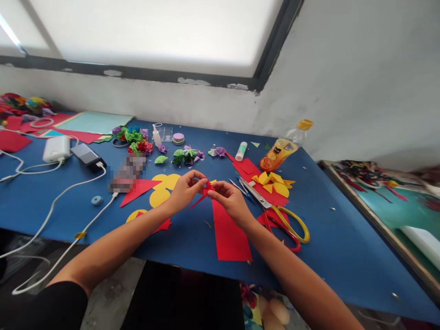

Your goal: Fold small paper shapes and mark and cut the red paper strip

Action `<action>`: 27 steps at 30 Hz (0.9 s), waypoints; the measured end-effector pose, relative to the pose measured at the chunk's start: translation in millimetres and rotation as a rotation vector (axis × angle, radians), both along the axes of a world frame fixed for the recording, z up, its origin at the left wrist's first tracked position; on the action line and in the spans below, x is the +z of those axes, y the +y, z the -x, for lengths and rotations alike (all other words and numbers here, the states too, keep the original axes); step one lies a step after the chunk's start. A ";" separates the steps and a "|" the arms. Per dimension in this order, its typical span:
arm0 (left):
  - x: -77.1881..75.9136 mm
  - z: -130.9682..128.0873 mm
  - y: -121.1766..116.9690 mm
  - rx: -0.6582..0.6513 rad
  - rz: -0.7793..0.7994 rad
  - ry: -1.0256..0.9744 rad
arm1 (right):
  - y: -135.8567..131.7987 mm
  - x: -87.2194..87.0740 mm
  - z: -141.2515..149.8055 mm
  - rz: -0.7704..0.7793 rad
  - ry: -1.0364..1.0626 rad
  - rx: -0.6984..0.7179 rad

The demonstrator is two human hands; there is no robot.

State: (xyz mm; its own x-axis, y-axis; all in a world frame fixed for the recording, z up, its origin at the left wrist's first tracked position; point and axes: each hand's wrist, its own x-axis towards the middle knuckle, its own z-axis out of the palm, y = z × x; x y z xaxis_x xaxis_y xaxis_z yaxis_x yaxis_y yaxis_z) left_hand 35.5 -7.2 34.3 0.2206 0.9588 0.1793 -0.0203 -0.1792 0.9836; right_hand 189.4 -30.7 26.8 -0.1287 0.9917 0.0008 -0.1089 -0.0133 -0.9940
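Note:
Both hands meet over the middle of the blue table, holding one small folded piece of red paper [205, 189] between them. My left hand [188, 189] pinches its left side with thumb and fingers. From the right, my right hand [231, 200] grips the other side, fingers closed. A narrow red tip hangs down at the left. Below the right hand lies a flat red paper strip [231, 233]. Yellow paper circles [160, 198] lie left of my left hand. Beyond my right wrist rest large scissors [287, 224] with red and yellow handles, spread over red paper.
An orange drink bottle [283, 145] and a glue stick [241, 151] stand and lie at the back right. Folded yellow pieces [273, 179] sit nearby. Green and purple paper flowers [187, 156] line the back. White cables, a power bank [57, 149] and a phone [87, 155] occupy the left.

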 end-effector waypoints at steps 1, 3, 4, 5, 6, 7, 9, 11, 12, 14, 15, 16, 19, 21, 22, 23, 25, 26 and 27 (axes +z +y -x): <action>0.6 0.1 -0.3 -0.004 -0.004 0.002 | -0.3 0.2 0.1 0.003 -0.003 0.010; 1.1 0.3 -0.8 -0.013 -0.008 0.007 | -0.8 0.6 0.2 0.011 -0.014 0.024; 0.9 0.4 -0.8 -0.014 -0.010 0.009 | -0.9 0.7 0.2 0.015 -0.019 0.027; 0.5 0.5 -0.8 -0.014 -0.013 0.012 | -0.9 0.8 0.2 0.019 -0.022 0.026; -0.1 0.5 -0.8 -0.011 -0.017 0.015 | -0.7 0.9 0.2 0.023 -0.024 0.024; -0.8 0.3 -0.7 -0.010 -0.020 0.020 | -0.5 1.0 0.2 0.025 -0.026 0.021; -2.3 -0.3 -0.7 -0.006 -0.022 0.024 | 0.0 1.2 0.1 0.029 -0.033 0.017; -3.1 -1.2 -1.3 -0.013 -0.016 0.013 | 0.2 1.6 0.1 0.035 -0.044 0.018; -3.3 -1.6 -1.8 -0.019 -0.012 0.006 | 0.1 1.8 0.0 0.039 -0.050 0.020; -3.2 -2.2 -3.1 -0.033 -0.007 -0.004 | -0.3 2.0 -0.1 0.043 -0.061 0.019; -3.1 -2.3 -3.8 -0.038 -0.006 -0.003 | -0.5 2.0 -0.1 0.042 -0.067 0.016; -3.0 -2.4 -4.4 -0.039 -0.005 0.000 | -0.6 1.8 -0.2 0.040 -0.072 0.012; -3.8 -2.2 -5.0 -0.026 -0.008 0.014 | -0.3 0.9 -0.6 0.037 -0.070 0.000; -5.2 -2.0 -4.3 -0.020 -0.015 0.018 | 0.0 0.3 -0.8 0.041 -0.051 0.002; -5.8 -2.0 -3.8 -0.019 -0.019 0.019 | 0.2 0.1 -0.8 0.045 -0.039 0.004; -6.5 -2.0 -3.4 -0.017 -0.022 0.021 | 0.3 -0.1 -0.8 0.049 -0.029 0.007; -7.1 -2.1 -3.1 -0.014 -0.026 0.025 | 0.4 -0.4 -0.5 0.053 -0.026 0.014; -7.2 -2.2 -3.3 -0.014 -0.023 0.027 | 0.4 -0.5 -0.3 0.053 -0.031 0.014; -7.1 -2.3 -3.6 -0.017 -0.017 0.026 | 0.4 -0.6 -0.1 0.050 -0.038 0.011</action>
State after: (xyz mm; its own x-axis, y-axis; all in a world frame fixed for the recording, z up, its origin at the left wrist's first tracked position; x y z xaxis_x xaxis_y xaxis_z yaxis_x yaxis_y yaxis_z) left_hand 37.8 -10.8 27.2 0.2420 0.9515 0.1899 0.0019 -0.1961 0.9806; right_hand 189.5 -30.4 26.2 -0.1383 0.9889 -0.0539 -0.0708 -0.0642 -0.9954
